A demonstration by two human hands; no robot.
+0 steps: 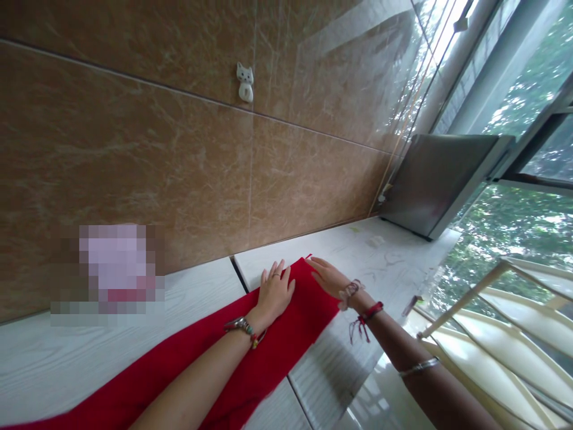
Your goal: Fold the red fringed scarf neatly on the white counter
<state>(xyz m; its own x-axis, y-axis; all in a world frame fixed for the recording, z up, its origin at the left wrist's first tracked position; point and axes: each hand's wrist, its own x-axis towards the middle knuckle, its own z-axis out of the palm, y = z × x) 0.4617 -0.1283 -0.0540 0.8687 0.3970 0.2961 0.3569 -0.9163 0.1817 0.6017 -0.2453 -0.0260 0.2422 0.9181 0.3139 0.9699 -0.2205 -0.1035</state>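
A red cloth (268,352) lies stretched along the white wood-grain tabletop (385,257), against a brown tiled wall (179,149). Both the left hand (274,292) and right hand (326,278) press flat, fingers spread, on its far end. A cat-shaped hook (245,82) sticks to the wall; windows stand right.

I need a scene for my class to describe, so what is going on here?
A person has both hands flat on a red cloth spread along a white counter against a brown tiled wall. The left hand presses on the cloth near its far end, and the right hand rests at that end's edge. Both hands lie open, fingers stretched. A small white cat hook sits on the wall.
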